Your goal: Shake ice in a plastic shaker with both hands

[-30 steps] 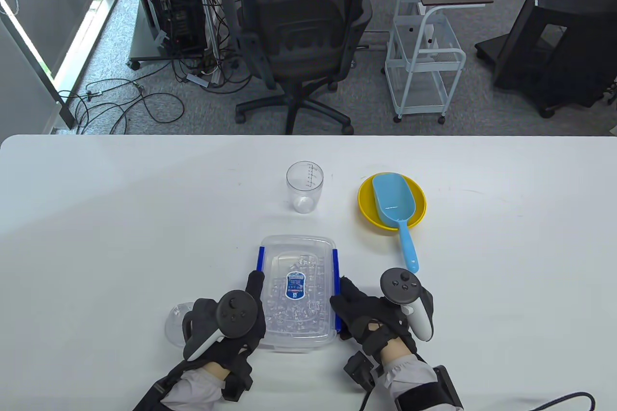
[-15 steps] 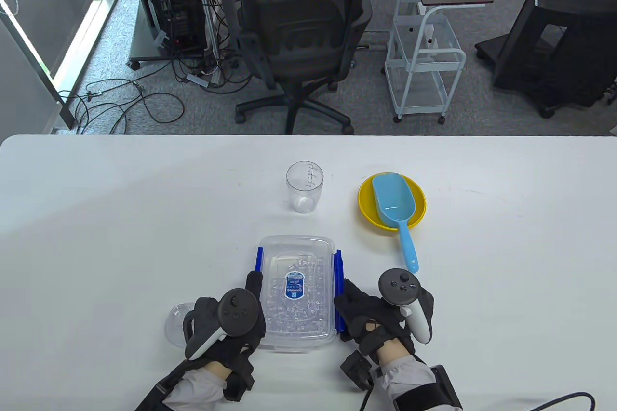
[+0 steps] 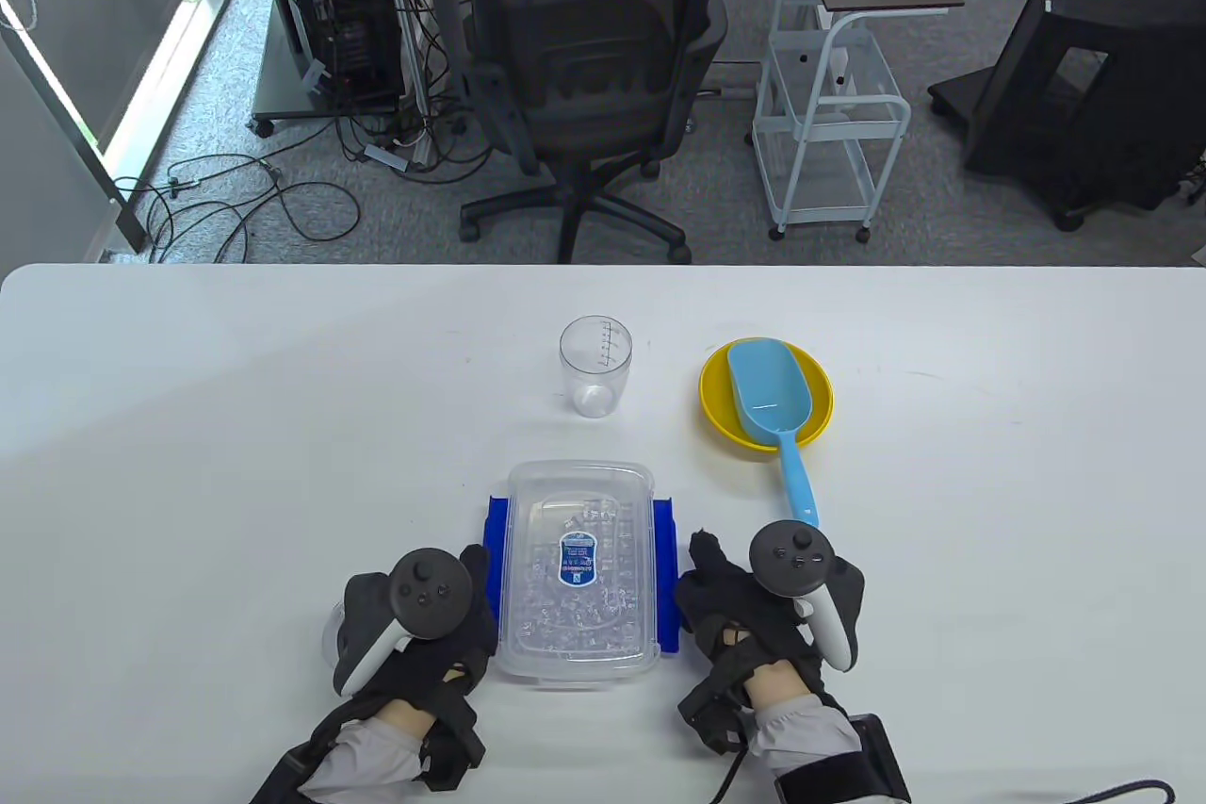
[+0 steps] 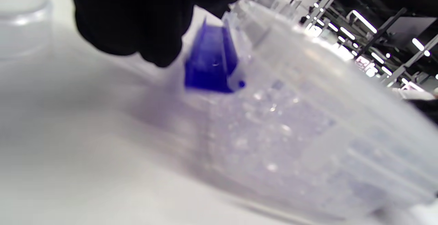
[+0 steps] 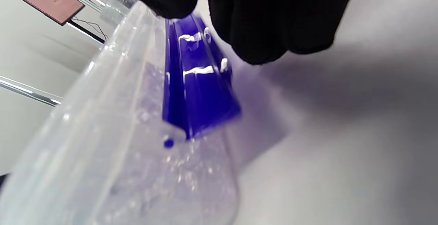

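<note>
A clear lidded box of ice (image 3: 579, 578) lies near the table's front edge, with a blue latch on each long side. Both latches stand flipped outward. My left hand (image 3: 471, 578) is at the left latch (image 3: 494, 549); its fingers (image 4: 137, 23) hang just above that latch (image 4: 210, 64). My right hand (image 3: 702, 578) is at the right latch (image 3: 665, 578); its fingers (image 5: 267, 19) touch the latch's outer edge (image 5: 198, 95). The clear plastic shaker cup (image 3: 595, 368) stands upright and empty behind the box. Its clear lid (image 3: 330, 639) is mostly hidden under my left hand.
A blue scoop (image 3: 773, 408) lies in a yellow bowl (image 3: 716, 413) at the right of the cup, its handle pointing toward my right hand. Beyond the table's far edge stand an office chair (image 3: 594, 69) and a white cart (image 3: 829, 106).
Both blue latches have swung outward from the box's sides. Both hands have moved a little outward and nearer with them.
</note>
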A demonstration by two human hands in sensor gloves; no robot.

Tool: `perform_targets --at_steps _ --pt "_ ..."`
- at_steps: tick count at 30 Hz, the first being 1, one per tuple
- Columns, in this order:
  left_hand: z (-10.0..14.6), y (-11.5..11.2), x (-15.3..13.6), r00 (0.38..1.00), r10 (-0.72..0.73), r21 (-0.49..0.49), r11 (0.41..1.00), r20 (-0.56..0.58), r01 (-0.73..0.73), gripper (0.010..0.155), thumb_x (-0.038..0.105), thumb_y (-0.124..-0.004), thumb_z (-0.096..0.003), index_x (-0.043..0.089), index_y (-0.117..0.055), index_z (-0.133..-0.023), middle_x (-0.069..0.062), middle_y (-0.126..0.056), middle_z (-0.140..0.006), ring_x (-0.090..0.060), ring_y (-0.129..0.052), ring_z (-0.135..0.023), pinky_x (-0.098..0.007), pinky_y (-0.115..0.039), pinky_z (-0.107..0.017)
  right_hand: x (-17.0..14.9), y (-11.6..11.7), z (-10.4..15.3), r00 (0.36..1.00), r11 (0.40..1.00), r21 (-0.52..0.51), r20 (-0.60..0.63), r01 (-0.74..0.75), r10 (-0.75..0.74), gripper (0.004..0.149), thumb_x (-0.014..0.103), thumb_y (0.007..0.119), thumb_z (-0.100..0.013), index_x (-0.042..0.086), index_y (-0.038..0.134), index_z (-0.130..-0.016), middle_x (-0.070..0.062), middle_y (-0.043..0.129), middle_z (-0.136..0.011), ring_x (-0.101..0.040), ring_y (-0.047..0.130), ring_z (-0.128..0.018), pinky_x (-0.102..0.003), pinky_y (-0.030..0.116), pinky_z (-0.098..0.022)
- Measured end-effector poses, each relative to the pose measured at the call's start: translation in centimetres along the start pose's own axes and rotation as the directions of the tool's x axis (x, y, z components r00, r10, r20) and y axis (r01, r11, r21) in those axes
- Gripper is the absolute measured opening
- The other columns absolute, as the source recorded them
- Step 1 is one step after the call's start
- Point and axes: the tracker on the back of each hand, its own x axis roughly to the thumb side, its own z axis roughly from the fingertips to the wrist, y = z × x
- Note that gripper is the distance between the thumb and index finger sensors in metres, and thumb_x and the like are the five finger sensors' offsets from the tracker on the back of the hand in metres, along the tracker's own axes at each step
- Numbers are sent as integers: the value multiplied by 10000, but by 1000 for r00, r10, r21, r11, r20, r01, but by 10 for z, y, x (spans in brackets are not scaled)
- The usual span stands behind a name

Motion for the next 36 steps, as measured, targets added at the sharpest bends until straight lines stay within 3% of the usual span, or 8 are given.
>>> perform_targets --at_steps 6,10,14,18,23,29,33,36 --pt "10 13 -3 995 87 33 996 49 -89 556 129 -619 -654 -28 -497 -1173 -382 -693 -1060 -457 -873 -868 -627 -800 -610 4 -9 5 996 997 -17 55 71 -70 538 211 764 -527 41 617 -1015 -325 727 -927 -490 859 -707 -581 782 -504" --pt "10 10 -5 981 181 -20 984 75 -179 579 184 -629 -677 -26 -451 -1187 -380 -679 -1070 -463 -857 -877 -633 -782 -616 6 -2 5 997 999 28 72 32 -34 549 302 795 -529 29 680 -991 -324 749 -914 -488 872 -692 -582 788 -491" --pt "6 0 -4 975 205 -92 976 80 -198 680 330 -665 -704 -25 -371 -1203 -390 -654 -1080 -477 -832 -890 -646 -763 -623 8 9 4 997 996 89 75 -28 22 608 377 812 -521 -4 691 -979 -326 765 -900 -484 883 -675 -580 794 -477" --pt "5 -7 1 977 178 -120 979 115 -164 691 309 -696 -695 -6 -352 -1205 -361 -663 -1088 -474 -824 -901 -656 -752 -629 9 17 2 995 988 136 83 -73 62 654 405 801 -523 -41 656 -980 -346 746 -895 -486 876 -676 -579 789 -482" --pt "10 -5 9 985 76 -55 996 157 -68 674 303 -701 -691 22 -373 -1209 -366 -682 -1080 -473 -829 -901 -655 -752 -633 12 17 4 992 990 124 111 -74 60 664 381 807 -520 -72 643 -978 -367 731 -891 -497 864 -685 -589 779 -489" --pt "17 2 14 979 74 9 997 192 -77 660 308 -698 -691 38 -392 -1211 -362 -670 -1091 -481 -811 -917 -662 -745 -635 20 7 11 985 996 84 171 -20 5 663 375 814 -518 -65 637 -981 -361 731 -898 -498 862 -690 -593 778 -490" --pt "26 8 21 967 42 102 992 252 -70 658 314 -688 -694 51 -381 -1212 -346 -659 -1106 -472 -801 -934 -665 -738 -644 28 -7 18 952 989 64 269 131 -144 652 364 842 -496 -44 639 -963 -310 786 -861 -422 921 -639 -531 828 -457" --pt "27 7 25 940 65 89 991 336 -101 681 309 -667 -696 53 -304 -1212 -333 -620 -1133 -467 -770 -969 -677 -715 -664 33 -15 23 861 895 190 252 403 -441 575 320 902 -468 -19 715 -893 -231 899 -706 -298 985 -460 -441 873 -336"
